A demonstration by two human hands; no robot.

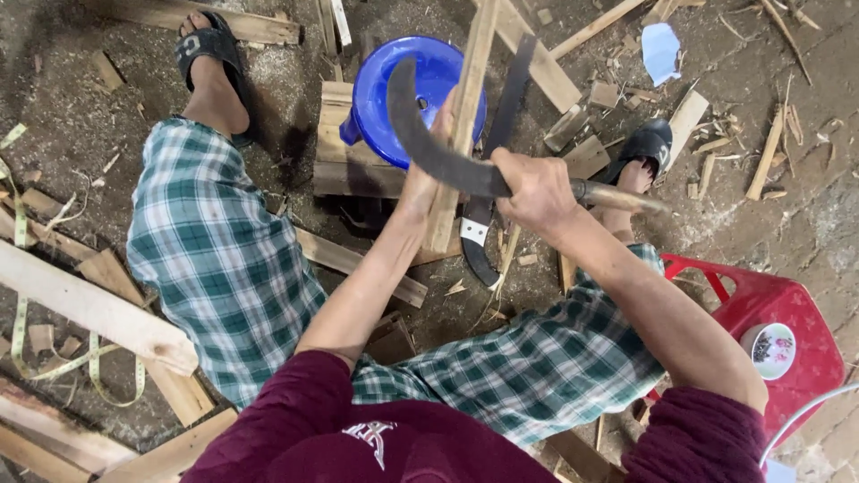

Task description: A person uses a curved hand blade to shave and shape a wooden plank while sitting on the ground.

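My left hand [428, 170] grips a long wooden slat [470, 89] that stands nearly upright between my knees. In my right hand [534, 190] is a curved dark blade [420, 134] with a wooden handle [617, 197]. The blade's edge crosses the slat just above my left hand. The slat's lower end rests near a wooden block [344, 152] on the ground. I sit with green checked trousers and black sandals.
A blue plastic bucket [403, 85] stands behind the slat. A saw [488, 215] lies on the ground below it. A red plastic stool [778, 331] with a small bowl is at the right. Planks [89, 309], wood offcuts and a yellow tape measure [27, 340] litter the dirt floor.
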